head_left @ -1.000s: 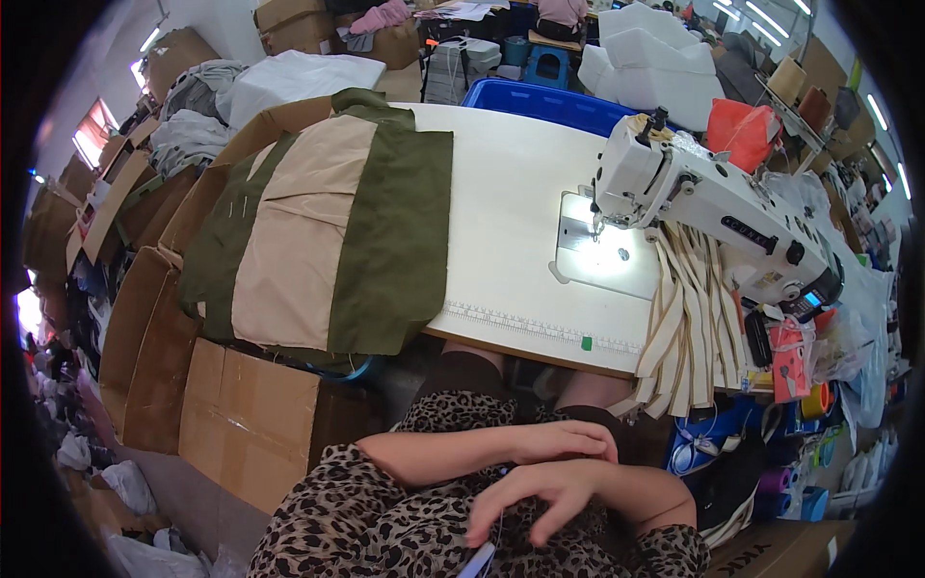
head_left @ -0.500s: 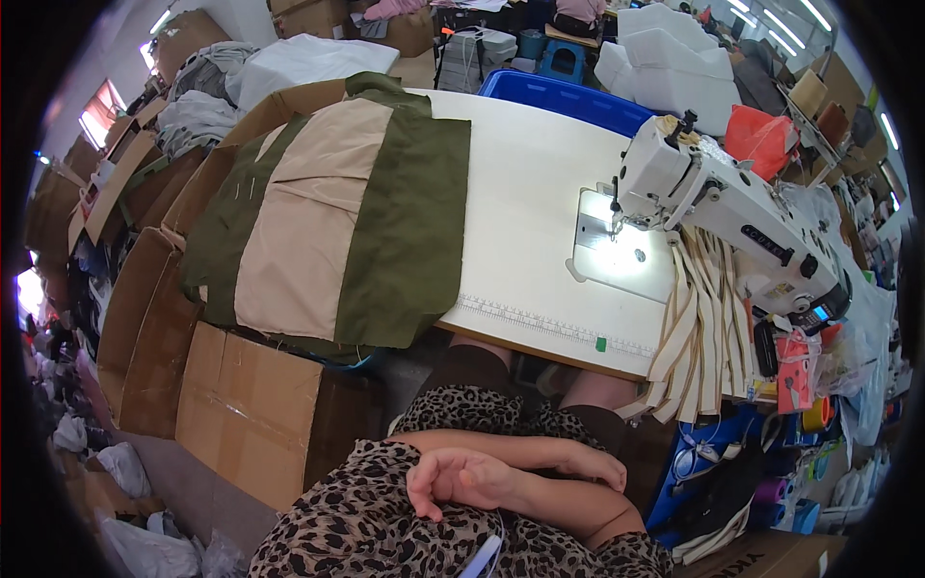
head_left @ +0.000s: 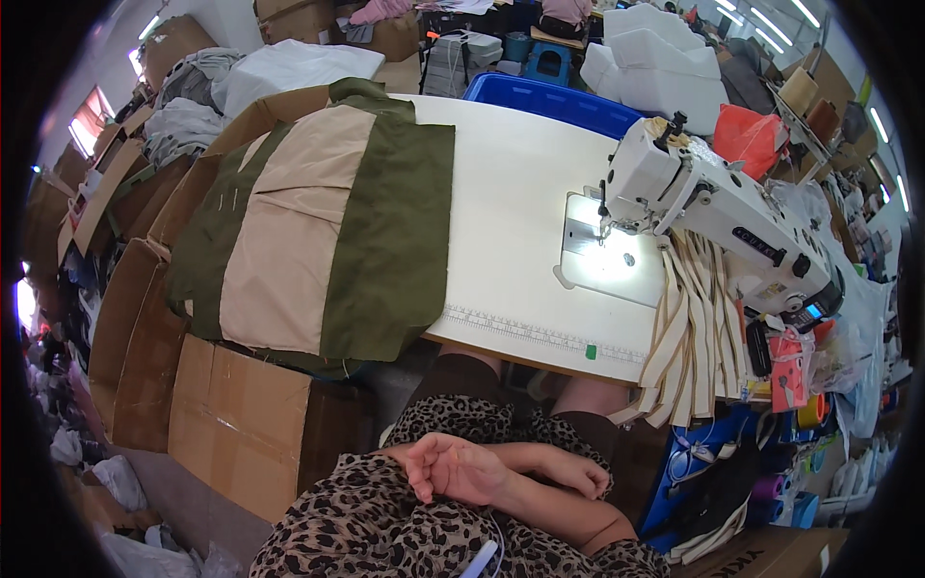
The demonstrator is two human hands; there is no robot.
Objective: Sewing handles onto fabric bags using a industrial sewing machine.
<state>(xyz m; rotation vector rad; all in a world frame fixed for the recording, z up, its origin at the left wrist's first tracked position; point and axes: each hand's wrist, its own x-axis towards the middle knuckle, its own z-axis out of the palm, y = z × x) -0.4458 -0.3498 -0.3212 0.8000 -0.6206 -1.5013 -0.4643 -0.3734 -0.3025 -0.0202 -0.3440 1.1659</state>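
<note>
My forearms cross over the leopard-print clothing on my lap. My right hand (head_left: 453,469) lies on the left side, palm turned up, its fingers loosely bent and nothing in them. Beyond my right forearm, my left hand (head_left: 576,472) rests on the right side above my thigh, back upward, fingers drooping with nothing visible in them. Both are apart from the sewing table (head_left: 511,202). A green and beige fabric piece (head_left: 279,241) is spread over the table's left part. On the right stands a white sewing machine (head_left: 713,202), its lamp lit over the metal needle plate (head_left: 588,241).
Cream webbing strips (head_left: 689,337) hang over the table's front edge beside the machine. Open cardboard boxes (head_left: 241,414) stand at the left. Behind the table is a blue bin (head_left: 549,104). A red bag (head_left: 747,137) sits beyond the machine, and a ruler strip (head_left: 520,328) runs along the front edge.
The whole view has shifted slightly, so the table and machine sit a little further left. My right hand is slightly higher, its palm turned more upward. The fabric stays as it was.
</note>
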